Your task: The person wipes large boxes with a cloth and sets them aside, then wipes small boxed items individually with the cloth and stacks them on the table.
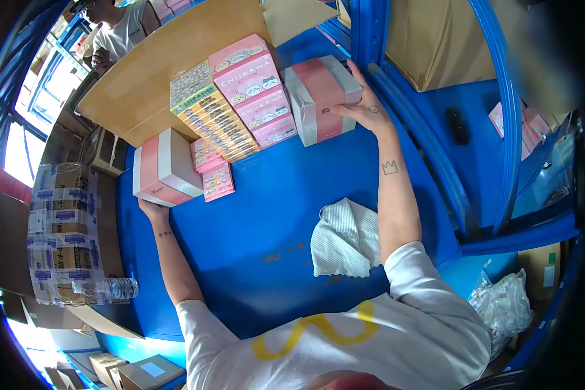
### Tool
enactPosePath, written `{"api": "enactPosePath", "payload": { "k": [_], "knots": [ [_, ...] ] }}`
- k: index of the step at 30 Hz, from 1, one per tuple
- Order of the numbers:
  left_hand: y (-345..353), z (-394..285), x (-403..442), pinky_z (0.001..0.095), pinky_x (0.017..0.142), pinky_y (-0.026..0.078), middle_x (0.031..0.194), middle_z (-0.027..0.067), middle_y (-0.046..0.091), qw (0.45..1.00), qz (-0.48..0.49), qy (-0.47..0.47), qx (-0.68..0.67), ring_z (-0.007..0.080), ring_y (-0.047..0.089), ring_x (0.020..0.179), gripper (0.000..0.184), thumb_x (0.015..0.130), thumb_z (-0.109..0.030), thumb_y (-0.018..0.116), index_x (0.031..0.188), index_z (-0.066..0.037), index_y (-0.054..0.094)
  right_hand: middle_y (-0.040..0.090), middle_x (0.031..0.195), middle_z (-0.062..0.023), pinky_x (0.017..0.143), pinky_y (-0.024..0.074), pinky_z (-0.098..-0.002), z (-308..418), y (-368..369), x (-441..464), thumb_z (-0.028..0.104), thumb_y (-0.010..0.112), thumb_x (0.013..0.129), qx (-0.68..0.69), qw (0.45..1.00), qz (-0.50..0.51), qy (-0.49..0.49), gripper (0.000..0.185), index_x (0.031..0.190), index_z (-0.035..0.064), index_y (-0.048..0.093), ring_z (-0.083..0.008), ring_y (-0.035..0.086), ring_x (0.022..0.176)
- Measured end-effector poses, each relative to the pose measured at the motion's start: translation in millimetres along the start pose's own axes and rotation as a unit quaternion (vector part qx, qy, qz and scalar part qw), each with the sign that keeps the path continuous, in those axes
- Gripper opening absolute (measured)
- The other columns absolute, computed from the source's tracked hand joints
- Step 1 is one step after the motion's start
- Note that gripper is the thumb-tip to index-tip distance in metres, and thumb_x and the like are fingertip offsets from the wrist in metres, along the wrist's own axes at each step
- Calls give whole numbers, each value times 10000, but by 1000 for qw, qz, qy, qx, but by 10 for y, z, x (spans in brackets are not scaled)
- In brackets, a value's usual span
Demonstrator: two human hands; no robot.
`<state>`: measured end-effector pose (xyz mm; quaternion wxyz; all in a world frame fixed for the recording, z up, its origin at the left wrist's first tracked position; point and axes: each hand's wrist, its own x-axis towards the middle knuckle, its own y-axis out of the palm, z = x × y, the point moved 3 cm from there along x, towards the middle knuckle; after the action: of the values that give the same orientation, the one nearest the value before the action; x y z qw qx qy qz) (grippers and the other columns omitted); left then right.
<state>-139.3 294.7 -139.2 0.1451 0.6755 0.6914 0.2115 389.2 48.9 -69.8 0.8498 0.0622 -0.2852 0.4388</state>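
My right hand [365, 107] lies against the right side of a white box with a pink band [322, 97], its fingers spread over the top and front. At the left, my left hand [152, 209] is mostly hidden behind the lower corner of a second white box with a pink band [166, 168]. Between the two boxes stand pink boxes [250, 81] in a stack, a yellow-green stack of small boxes [214, 114] and small pink packets [218, 181]. All of these sit on the blue table [253, 221].
A crumpled pale cloth [346, 237] lies near my right forearm. Behind the boxes rises a cardboard flap [156, 71]. A taped carton [65, 227] and plastic bottle [120, 288] are at left. Blue rack posts [435, 156] and a black object [457, 126] are at right. A person [120, 32] is beyond.
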Motion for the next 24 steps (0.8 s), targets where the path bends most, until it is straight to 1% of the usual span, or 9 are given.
{"api": "enactPosePath", "payload": {
  "k": [2, 6, 11, 17, 21, 22, 23, 24],
  "knots": [
    [37, -18, -22, 439, 961, 508, 1327, 162, 552, 1000, 0, 2, 2, 320, 577, 1175, 464, 1029, -280, 265, 1397, -46, 425, 522, 1384, -167, 1029, 417, -416, 65, -40, 9, 152, 873, 659, -14, 1000, 0, -3, 875, 1409, 80, 429, -341, 528, 1220],
    [88, -42, -53, 443, 962, 507, 1320, 159, 555, 1000, 23, -6, -6, 316, 576, 1175, 462, 1029, -275, 269, 1399, -44, 422, 554, 1361, -135, 996, 443, -405, 227, -107, 13, 164, 876, 656, -141, 984, 61, 86, 814, 1371, 115, 491, -337, 544, 1202],
    [94, -67, -95, 432, 959, 506, 1321, 156, 556, 1000, -1, 6, 6, 318, 575, 1176, 455, 1027, -270, 283, 1395, -45, 427, 587, 1326, -104, 962, 462, -391, 260, -138, 1, 183, 873, 662, -144, 986, 52, 74, 752, 1332, 120, 537, -333, 569, 1158],
    [97, -95, -138, 427, 988, 475, 1333, 166, 544, 999, -37, -4, -7, 319, 552, 1207, 465, 1036, -309, 285, 1389, -45, 432, 593, 1305, -118, 949, 468, -380, 265, -236, -2, 199, 868, 670, -142, 987, 41, 62, 731, 1316, 89, 544, -319, 585, 1121],
    [259, -226, -398, 419, 1007, 441, 1348, 178, 524, 998, -55, 26, -24, 307, 530, 1228, 479, 1043, -355, 282, 1364, -41, 449, 599, 1269, -150, 945, 473, -355, 27, -370, -23, 176, 857, 680, -75, 996, -17, 44, 715, 1308, 50, 538, -299, 590, 1102],
    [78, -175, -308, 411, 1003, 434, 1341, 178, 520, 997, -53, 45, -27, 303, 528, 1221, 494, 1042, -387, 289, 1348, -36, 454, 599, 1269, -150, 945, 473, -355, 1, -393, -29, 176, 857, 680, -72, 996, -19, 41, 715, 1308, 50, 538, -299, 590, 1102],
    [-111, -118, -218, 403, 1000, 428, 1334, 178, 515, 996, -49, 64, -30, 299, 527, 1214, 512, 1041, -418, 295, 1333, -31, 460, 593, 1267, -158, 947, 473, -361, -20, -431, -48, 176, 850, 691, -37, 997, -38, 46, 710, 1311, 43, 530, -301, 586, 1105],
    [-99, -142, -273, 403, 1000, 428, 1334, 178, 515, 996, -47, 67, -30, 299, 527, 1214, 512, 1041, -418, 295, 1333, -31, 460, 587, 1265, -165, 948, 474, -366, -42, -474, -79, 175, 844, 701, -3, 997, -57, 52, 706, 1314, 37, 522, -302, 581, 1109]
  ]
}}
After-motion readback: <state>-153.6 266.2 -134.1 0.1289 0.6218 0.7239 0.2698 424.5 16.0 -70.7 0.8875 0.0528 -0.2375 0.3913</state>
